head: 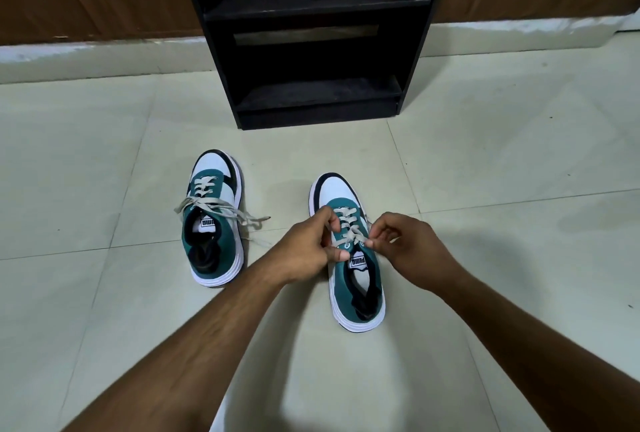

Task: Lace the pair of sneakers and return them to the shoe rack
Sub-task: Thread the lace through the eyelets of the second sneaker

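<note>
Left grip (304,251), right grip (403,246) (both pinched)

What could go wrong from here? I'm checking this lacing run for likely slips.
1. Both hands, left hand and right hand, pinch the lace of the right sneaker near its top eyelets; an end might slip back out.
2. The left sneaker's loose lace ends trail on the floor and could snag when lifted to the shoe rack.
</note>
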